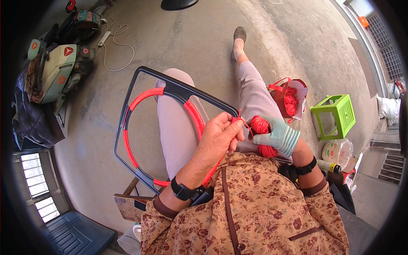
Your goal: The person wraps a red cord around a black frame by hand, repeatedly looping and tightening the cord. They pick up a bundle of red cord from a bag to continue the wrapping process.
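A black four-sided frame with a round inner ring [173, 90] leans over my left thigh. Bright red cord [137, 98] is wound tightly around several stretches of that ring. At the frame's right corner my bare left hand [219, 135] is closed, thumb and fingers pinching a strand of the red cord. My right hand [278, 137], in a pale striped glove, curls around a bundle of red cord [260, 124]. Part of the bundle bulges out below the palm. A short strand runs between the two hands. The frame's lower right part is hidden behind my left hand and forearm.
A bag of red cord [290, 102] stands on the floor beyond my right knee. Right of it are a green plastic stool [333, 117] and a clear plastic-wrapped container [337, 151]. A scooter [57, 72] and a white power strip [104, 38] are at far left.
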The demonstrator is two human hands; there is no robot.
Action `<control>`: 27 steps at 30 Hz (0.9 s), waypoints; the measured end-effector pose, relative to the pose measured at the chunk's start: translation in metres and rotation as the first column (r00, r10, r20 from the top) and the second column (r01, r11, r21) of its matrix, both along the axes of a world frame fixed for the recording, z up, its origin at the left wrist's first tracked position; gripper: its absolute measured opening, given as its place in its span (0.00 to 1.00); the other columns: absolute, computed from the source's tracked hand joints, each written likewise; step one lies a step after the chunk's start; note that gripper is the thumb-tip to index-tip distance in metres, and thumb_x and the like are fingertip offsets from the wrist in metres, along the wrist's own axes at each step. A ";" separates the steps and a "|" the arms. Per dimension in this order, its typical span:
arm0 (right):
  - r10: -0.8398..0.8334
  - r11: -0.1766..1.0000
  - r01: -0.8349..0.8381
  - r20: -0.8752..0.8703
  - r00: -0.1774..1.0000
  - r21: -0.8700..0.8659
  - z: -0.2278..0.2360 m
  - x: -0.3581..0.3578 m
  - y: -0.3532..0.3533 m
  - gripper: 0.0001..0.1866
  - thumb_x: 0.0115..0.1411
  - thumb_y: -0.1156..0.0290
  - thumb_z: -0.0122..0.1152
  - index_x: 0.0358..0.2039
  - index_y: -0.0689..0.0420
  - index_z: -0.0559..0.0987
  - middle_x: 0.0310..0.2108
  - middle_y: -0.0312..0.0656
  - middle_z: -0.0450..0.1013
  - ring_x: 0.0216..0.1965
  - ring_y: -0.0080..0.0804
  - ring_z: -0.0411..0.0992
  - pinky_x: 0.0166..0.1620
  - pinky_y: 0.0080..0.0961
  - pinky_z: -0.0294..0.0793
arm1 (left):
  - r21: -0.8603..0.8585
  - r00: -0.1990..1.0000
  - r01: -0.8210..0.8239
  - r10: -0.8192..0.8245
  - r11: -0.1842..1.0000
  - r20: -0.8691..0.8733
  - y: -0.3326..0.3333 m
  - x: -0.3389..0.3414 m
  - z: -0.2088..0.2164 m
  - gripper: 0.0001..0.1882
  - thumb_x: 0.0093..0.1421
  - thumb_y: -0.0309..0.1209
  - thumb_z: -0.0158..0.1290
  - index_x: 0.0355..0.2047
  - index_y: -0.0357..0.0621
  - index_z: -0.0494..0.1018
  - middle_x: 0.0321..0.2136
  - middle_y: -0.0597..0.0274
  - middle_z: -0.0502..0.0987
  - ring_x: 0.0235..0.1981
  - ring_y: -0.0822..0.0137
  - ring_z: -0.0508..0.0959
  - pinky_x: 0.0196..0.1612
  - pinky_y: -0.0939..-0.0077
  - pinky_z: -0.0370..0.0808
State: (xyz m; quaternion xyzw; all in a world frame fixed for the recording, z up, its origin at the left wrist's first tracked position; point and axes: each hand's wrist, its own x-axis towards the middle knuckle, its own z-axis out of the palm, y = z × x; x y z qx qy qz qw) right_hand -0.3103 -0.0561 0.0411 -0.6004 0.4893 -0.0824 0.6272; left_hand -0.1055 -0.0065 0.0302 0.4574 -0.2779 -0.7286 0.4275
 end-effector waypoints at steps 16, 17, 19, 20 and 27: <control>-0.042 0.999 0.041 0.058 0.997 0.012 -0.010 -0.003 -0.002 0.24 0.52 0.65 0.68 0.47 0.63 0.74 0.34 0.40 0.76 0.36 0.23 0.72 0.43 0.24 0.74 | -0.013 1.000 -0.006 0.006 1.000 0.011 0.001 -0.001 0.000 0.10 0.66 0.35 0.49 0.38 0.39 0.70 0.22 0.66 0.74 0.15 0.82 0.68 0.16 0.90 0.64; -0.042 0.999 0.041 0.060 0.997 0.012 -0.012 -0.003 -0.002 0.24 0.52 0.65 0.68 0.47 0.63 0.74 0.34 0.40 0.76 0.36 0.23 0.72 0.43 0.24 0.74 | -0.042 0.999 -0.002 0.004 0.999 0.049 0.001 -0.002 0.001 0.11 0.67 0.35 0.48 0.38 0.39 0.70 0.21 0.67 0.74 0.15 0.82 0.68 0.17 0.90 0.64; -0.158 0.985 0.136 0.221 0.962 0.109 -0.017 -0.004 -0.003 0.20 0.58 0.66 0.63 0.47 0.63 0.74 0.32 0.40 0.76 0.34 0.24 0.74 0.40 0.23 0.75 | -0.072 0.996 0.003 0.004 0.997 0.089 0.003 -0.003 0.002 0.11 0.67 0.35 0.48 0.38 0.39 0.70 0.21 0.67 0.74 0.15 0.82 0.68 0.17 0.89 0.65; -0.157 0.985 0.136 0.223 0.962 0.108 -0.019 -0.006 -0.004 0.20 0.58 0.66 0.63 0.47 0.63 0.74 0.32 0.40 0.76 0.34 0.24 0.74 0.40 0.23 0.75 | -0.121 0.985 0.001 0.020 0.993 0.172 0.005 -0.005 0.002 0.11 0.67 0.35 0.47 0.37 0.39 0.70 0.21 0.67 0.74 0.16 0.82 0.68 0.18 0.87 0.66; -0.478 0.867 0.321 0.455 0.751 0.381 -0.025 -0.023 -0.011 0.28 0.63 0.47 0.54 0.50 0.61 0.70 0.27 0.42 0.75 0.24 0.29 0.75 0.29 0.24 0.78 | -0.477 0.393 0.320 0.344 0.818 0.853 0.008 -0.007 0.016 0.11 0.63 0.33 0.52 0.32 0.37 0.67 0.18 0.53 0.73 0.17 0.56 0.75 0.21 0.66 0.69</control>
